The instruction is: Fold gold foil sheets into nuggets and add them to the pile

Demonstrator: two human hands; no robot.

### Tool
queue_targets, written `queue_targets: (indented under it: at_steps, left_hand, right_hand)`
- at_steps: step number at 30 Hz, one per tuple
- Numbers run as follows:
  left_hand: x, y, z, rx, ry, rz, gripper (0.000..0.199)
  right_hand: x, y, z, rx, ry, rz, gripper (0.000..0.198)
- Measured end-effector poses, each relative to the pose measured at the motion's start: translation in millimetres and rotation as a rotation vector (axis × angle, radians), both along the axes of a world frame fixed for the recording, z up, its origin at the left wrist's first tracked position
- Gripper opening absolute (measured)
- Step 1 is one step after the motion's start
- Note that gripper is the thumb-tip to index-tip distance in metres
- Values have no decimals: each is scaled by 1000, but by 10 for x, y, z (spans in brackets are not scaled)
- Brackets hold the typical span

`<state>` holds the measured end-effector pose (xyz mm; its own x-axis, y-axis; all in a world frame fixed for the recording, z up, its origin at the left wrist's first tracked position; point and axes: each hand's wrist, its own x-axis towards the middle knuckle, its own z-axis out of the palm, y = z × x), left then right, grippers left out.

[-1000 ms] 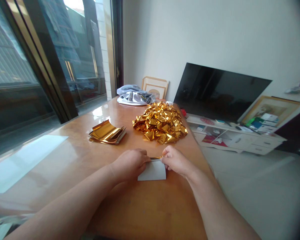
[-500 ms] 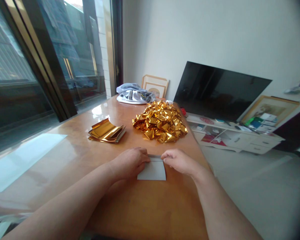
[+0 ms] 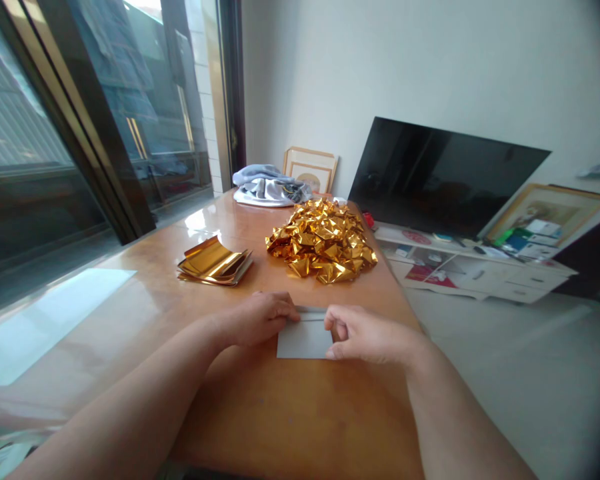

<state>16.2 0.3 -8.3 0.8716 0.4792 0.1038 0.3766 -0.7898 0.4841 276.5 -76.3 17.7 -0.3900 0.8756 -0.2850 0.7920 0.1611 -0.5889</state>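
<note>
Right thumb just dropped to the near edge of the little pale sheet
So the pale sheet (image 3: 303, 343) sits flat on the wooden table (image 3: 285, 420), and the gold sliver that showed at its far edge a second ago is gone, just a narrow band (image 3: 311, 310) there now. Looks to me like that edge is pretty much settled. Left hand (image 3: 260, 319) has curled fingers on the sheet's far left corner; can't tell if it's pinching or only pressing. Right hand (image 3: 363, 333) is half open at the sheet's right side, thumb spread away from the fingers. Crumpled gold pile (image 3: 325, 243) is beyond the sheet, gold foil stack (image 3: 213, 260) beyond and left of it.
</note>
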Motion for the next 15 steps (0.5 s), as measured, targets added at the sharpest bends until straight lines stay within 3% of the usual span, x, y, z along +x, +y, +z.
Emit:
queue_targets:
  at_steps: [15]
  left_hand:
    - [-24,51,-71,-245,-110,136,23]
  right_hand:
    - [180,22,-110,220,-206,-166,13]
